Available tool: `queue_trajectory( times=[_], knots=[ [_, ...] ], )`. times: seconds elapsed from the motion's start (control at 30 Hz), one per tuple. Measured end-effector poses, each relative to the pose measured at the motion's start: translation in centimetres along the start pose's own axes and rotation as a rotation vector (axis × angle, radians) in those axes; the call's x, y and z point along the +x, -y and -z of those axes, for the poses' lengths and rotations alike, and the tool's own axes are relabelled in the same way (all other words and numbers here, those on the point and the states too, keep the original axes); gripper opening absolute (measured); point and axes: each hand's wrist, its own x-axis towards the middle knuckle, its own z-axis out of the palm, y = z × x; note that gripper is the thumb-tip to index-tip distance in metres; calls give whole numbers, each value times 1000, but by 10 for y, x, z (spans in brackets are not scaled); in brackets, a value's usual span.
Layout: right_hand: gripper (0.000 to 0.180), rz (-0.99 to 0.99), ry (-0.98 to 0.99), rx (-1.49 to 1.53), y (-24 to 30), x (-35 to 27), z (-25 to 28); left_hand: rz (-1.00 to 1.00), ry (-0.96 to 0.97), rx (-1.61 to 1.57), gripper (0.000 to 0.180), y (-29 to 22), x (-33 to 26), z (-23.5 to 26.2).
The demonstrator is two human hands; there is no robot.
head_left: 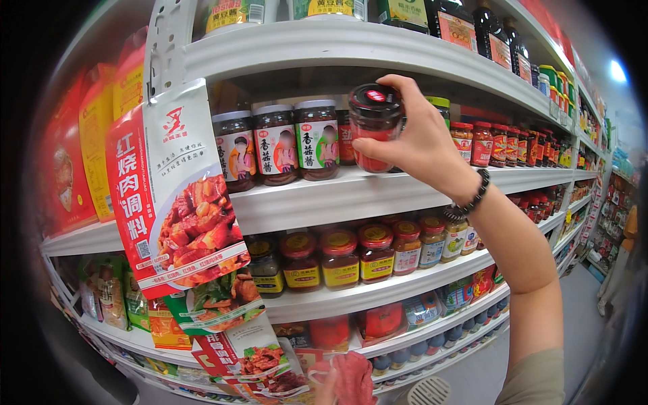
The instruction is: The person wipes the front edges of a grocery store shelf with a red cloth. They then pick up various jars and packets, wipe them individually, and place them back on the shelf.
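My right hand (424,138) reaches up to the middle shelf with its thumb and fingers closed around a glass jar (374,121). The jar has a black lid with a red spot and dark red contents; it stands upright at the shelf's front edge, and I cannot tell whether its base touches the shelf. Left of it are several dark sauce jars (317,142) with silvery lids and picture labels. At the bottom edge my left hand (327,390), only partly in view, is closed on a crumpled red cloth (352,379).
Seasoning packets (182,196) hang in a strip in front of the shelves at left. Red-lidded jars (337,260) fill the shelf below, and dark bottles (491,34) stand above. To the right, more red jars (482,145) line the shelf. A person's light-clothed leg (615,270) shows in the aisle.
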Motion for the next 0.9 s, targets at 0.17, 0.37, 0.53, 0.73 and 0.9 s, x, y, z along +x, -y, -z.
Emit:
queue_trajectory(
  times=[0.17, 0.37, 0.53, 0.73, 0.9],
  knots=[
    [81, 44, -31, -407, -20, 10, -17, -13, -1, 39, 64, -8, -1, -4],
    [85, -38, 91, -507, -22, 17, -30, 9, 37, -67, 65, -2, 6, 5],
    [84, -91, 205, -578, -26, 23, -30, -1, 16, -78, 65, -3, 8, 3],
    [85, -51, 221, -714, -28, 28, -29, -3, 13, -83, 63, -1, 11, 1],
    [85, 5, 261, -802, -34, 29, -27, -18, 4, -84, 62, 1, 12, -2]
  ],
)
